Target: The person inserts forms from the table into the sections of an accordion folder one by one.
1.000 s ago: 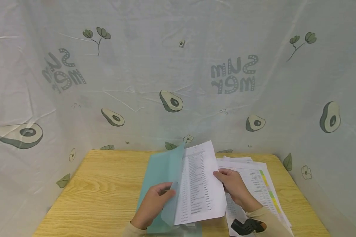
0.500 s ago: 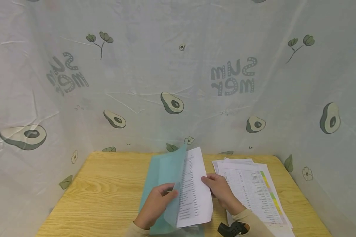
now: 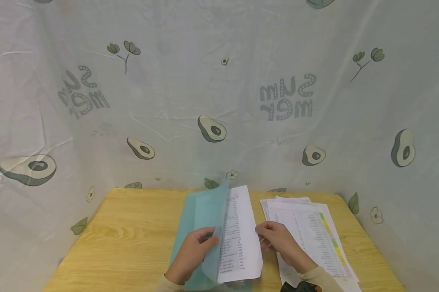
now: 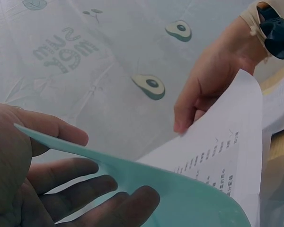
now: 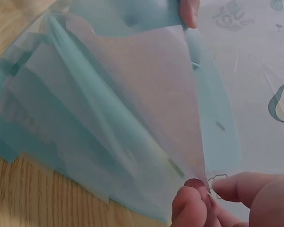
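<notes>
Working at lower centre in the head view, on a printed sheet [image 3: 244, 235] tilted up beside the raised cover [image 3: 213, 211] of an open blue-green folder [image 3: 190, 211]. Judging by the pose, most likely at the step of seating the sheet among the translucent leaves [image 5: 47, 90], fanned out at left in the right wrist view; cannot rule out drawing it out instead, nor tell how far inside a leaf. Holding the cover between thumb and fingers of the left hand [image 3: 192, 251], left of the sheet, and pinching the sheet's right edge with thumb and fingertips of the right hand [image 3: 279, 243]. Lying at lower right, partly hidden by the right hand and forearm: loose papers [image 3: 310, 237], marked on top with green and yellow near the right side, on a wooden table [image 3: 128, 219]. For the next move, probably calls for holding the cover well aside, squaring the sheet to its leaf, then guiding by the right edge with a light, even pull or push. Likely to buckle at the free lower right corner, visibly curved in the left wrist view, if forced.
</notes>
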The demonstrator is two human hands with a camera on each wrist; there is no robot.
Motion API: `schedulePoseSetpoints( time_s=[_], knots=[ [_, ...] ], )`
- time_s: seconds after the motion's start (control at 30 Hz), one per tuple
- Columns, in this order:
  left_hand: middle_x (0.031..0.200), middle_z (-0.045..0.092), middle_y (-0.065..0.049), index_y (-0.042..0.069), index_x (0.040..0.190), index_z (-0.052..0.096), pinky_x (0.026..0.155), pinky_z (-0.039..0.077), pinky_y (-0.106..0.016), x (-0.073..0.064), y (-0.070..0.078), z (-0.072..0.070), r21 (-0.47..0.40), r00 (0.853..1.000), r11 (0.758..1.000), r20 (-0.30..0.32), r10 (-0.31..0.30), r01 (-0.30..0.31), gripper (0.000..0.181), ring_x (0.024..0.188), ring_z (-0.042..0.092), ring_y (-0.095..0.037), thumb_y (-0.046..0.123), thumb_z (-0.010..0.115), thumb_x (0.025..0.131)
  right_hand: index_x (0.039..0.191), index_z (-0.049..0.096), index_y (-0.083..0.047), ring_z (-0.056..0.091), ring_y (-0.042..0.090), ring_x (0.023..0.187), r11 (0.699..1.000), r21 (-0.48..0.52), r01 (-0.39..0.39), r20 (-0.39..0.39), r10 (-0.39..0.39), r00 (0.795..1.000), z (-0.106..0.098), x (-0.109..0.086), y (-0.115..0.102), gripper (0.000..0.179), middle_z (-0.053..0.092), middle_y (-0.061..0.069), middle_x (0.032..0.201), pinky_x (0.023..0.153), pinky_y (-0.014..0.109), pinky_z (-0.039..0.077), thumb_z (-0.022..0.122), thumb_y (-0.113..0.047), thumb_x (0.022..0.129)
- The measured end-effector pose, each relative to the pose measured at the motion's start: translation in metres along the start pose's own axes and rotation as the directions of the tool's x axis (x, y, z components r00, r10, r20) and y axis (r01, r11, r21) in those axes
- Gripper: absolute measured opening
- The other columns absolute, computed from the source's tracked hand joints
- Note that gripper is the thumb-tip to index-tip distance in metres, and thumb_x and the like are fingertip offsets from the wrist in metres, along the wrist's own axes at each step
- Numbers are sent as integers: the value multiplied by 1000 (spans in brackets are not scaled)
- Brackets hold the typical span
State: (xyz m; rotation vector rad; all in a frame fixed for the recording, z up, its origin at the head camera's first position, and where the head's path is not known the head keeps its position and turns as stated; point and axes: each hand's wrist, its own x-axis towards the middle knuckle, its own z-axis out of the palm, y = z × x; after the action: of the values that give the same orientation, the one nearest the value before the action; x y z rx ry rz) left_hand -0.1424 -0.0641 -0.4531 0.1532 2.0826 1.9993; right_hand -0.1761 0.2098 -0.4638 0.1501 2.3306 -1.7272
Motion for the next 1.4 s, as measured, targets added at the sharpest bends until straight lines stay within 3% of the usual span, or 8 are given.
schedulePoseSetpoints(
  time_s=[0.2,0.53,0.83,1.07,1.4],
  knots=[
    [124,70,-16,-3,132,67,85,55,-39,1,-3,1,-6,1000,1000,6,5,-5,40,109,67,-29,20,68,100,104,69,2,58,14,61,999,-15,35,68,-34,997,2,-5,3,25,61,4,70,56,25,50,66,-23,100],
    [129,68,-13,0,131,69,92,55,-42,1,-1,1,15,1000,1000,5,14,-14,38,115,63,-23,23,69,100,104,71,4,56,12,55,998,5,70,-21,-69,997,23,-2,2,22,60,1,62,52,23,48,68,-18,99],
    [128,69,-18,-3,132,67,90,56,-43,-1,-1,2,11,999,999,17,52,-52,39,114,66,-29,21,66,101,95,68,2,54,10,52,994,36,103,19,-103,994,48,3,-1,18,59,0,58,49,22,41,69,-16,97],
    [128,68,-18,-2,132,67,88,56,-39,-2,-2,0,4,999,999,8,45,-45,40,110,66,-23,22,67,101,101,66,-1,57,13,54,995,-14,99,-29,-99,995,45,-1,-2,21,67,2,69,49,24,41,69,-21,98],
    [128,68,-18,-2,133,67,88,56,-40,-3,0,1,4,999,999,11,35,-35,39,111,66,-25,22,67,101,97,71,-2,59,11,55,988,-96,117,96,-108,989,41,-10,-7,21,72,2,77,49,23,40,71,-23,95]
  ],
)
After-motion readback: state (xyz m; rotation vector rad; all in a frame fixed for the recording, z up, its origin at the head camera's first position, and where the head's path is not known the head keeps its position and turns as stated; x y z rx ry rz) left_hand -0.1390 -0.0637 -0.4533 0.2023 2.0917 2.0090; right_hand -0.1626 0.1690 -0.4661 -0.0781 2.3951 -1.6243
